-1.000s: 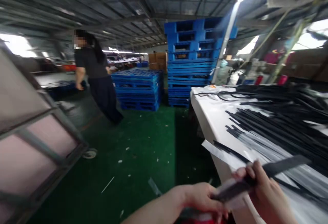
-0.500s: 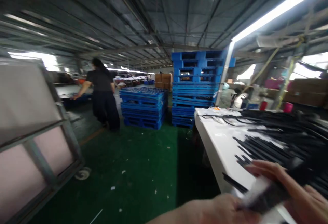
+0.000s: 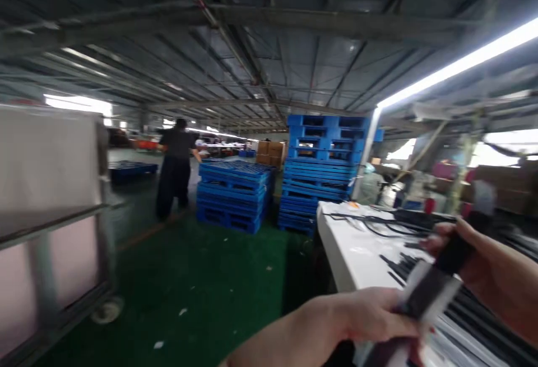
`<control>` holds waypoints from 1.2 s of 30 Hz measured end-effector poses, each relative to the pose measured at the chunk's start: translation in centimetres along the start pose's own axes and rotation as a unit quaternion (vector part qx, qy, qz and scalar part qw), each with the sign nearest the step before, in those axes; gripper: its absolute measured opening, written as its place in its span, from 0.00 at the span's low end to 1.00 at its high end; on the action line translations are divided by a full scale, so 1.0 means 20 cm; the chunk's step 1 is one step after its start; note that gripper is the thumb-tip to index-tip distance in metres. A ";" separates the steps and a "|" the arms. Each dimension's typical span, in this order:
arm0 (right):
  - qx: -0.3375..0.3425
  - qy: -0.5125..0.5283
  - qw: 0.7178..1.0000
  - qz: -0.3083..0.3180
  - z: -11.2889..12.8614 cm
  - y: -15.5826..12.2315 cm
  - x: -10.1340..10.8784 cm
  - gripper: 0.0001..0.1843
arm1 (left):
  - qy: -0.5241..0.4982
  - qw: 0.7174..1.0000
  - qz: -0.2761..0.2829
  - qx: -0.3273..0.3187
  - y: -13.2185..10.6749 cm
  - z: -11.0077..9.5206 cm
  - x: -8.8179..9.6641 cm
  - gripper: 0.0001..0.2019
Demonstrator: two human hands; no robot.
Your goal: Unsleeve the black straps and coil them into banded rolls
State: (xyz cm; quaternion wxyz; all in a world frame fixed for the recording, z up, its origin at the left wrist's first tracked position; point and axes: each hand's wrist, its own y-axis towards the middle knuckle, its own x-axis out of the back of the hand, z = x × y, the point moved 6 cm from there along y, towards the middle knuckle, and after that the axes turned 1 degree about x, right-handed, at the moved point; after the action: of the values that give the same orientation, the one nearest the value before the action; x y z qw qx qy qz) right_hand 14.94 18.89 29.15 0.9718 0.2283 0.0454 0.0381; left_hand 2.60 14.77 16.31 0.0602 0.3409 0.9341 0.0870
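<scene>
My left hand (image 3: pixel 370 319) is closed on the lower end of a flat black strip in a clear sleeve (image 3: pixel 426 294). My right hand (image 3: pixel 483 263) is closed around the strip's upper end, lifted above the white table (image 3: pixel 353 246). The strip slants up to the right between the two hands. Several loose black strips (image 3: pixel 471 305) lie piled on the table under my right hand. Both hands are blurred by motion.
Stacks of blue pallets (image 3: pixel 319 171) stand behind the table, a lower stack (image 3: pixel 233 193) to their left. A person in dark clothes (image 3: pixel 174 168) walks away over the green floor (image 3: pixel 210 283). A wheeled metal cart with pale panels (image 3: pixel 46 215) stands at the left.
The view has tilted upward. My right hand has risen with the strip's upper end. The person in dark clothes has walked farther away.
</scene>
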 end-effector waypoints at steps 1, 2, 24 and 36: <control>-0.014 0.015 1.000 -0.010 0.03 -0.02 0.04 0.20 | -0.011 1.000 0.002 0.003 -0.01 -0.01 -0.01 0.33; -0.020 0.031 0.999 -0.013 0.05 -0.04 0.05 0.21 | -0.018 1.000 -0.007 0.001 -0.02 -0.02 -0.02 0.34; 0.059 -0.068 0.993 -0.072 0.46 -0.25 0.20 0.34 | -0.053 0.997 -0.005 -0.060 0.10 -0.14 -0.32 0.34; 0.145 -0.244 0.958 -0.044 0.54 -0.28 0.17 0.33 | -0.052 0.996 0.018 -0.065 0.11 -0.17 -0.35 0.35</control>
State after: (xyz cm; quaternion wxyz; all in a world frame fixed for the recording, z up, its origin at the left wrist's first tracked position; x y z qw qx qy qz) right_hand 19.66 9.55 36.01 0.9105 0.3671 -0.1778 -0.0683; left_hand 8.63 11.49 20.49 0.1296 0.3575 0.9156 0.1308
